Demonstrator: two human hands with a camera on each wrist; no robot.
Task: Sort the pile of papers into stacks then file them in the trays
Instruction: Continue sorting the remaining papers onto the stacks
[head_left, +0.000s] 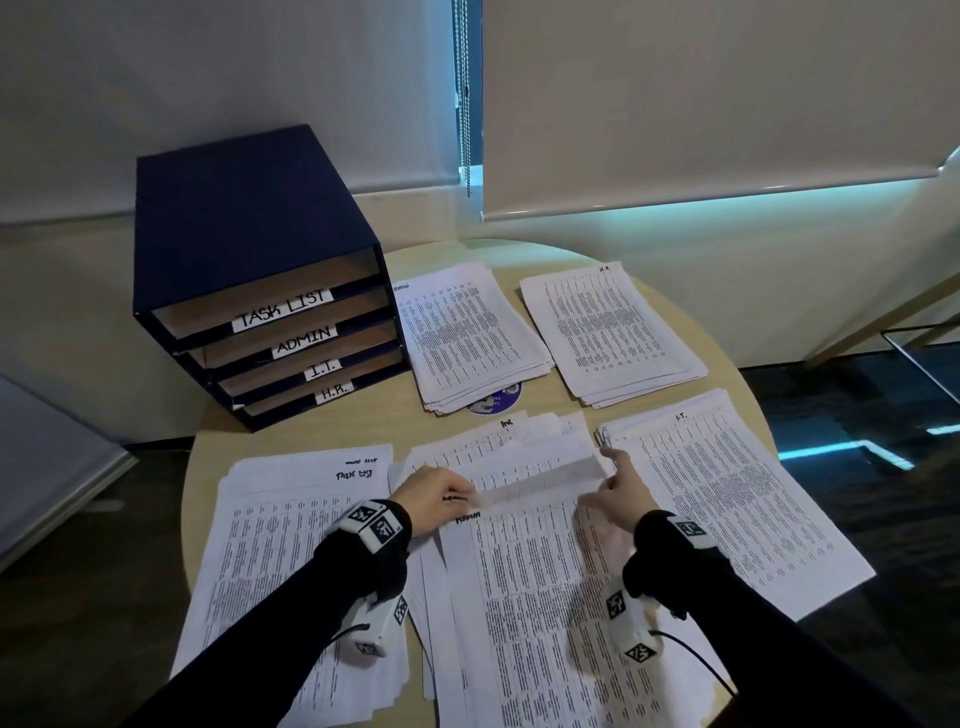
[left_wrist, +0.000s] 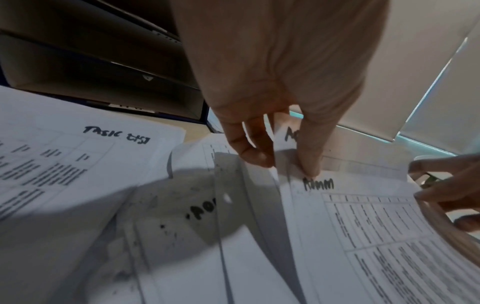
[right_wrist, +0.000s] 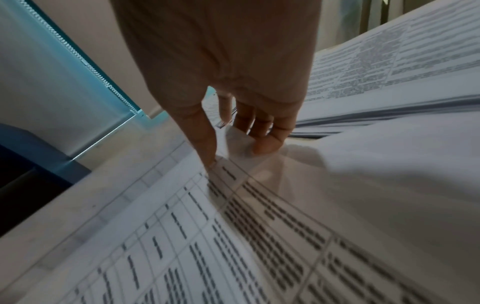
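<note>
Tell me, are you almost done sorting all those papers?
About halfway. Done: four sorted stacks lie on the table: task list, admin, H.R. and I.T.. In hand: the left hand and right hand pinch a sheet marked admin lifted off the middle pile. Left: finishing that pile, then filling the trays, which look empty.

Round wooden table (head_left: 670, 249), roller blinds (head_left: 701, 104), probably dark carpet (head_left: 831, 395)
</note>
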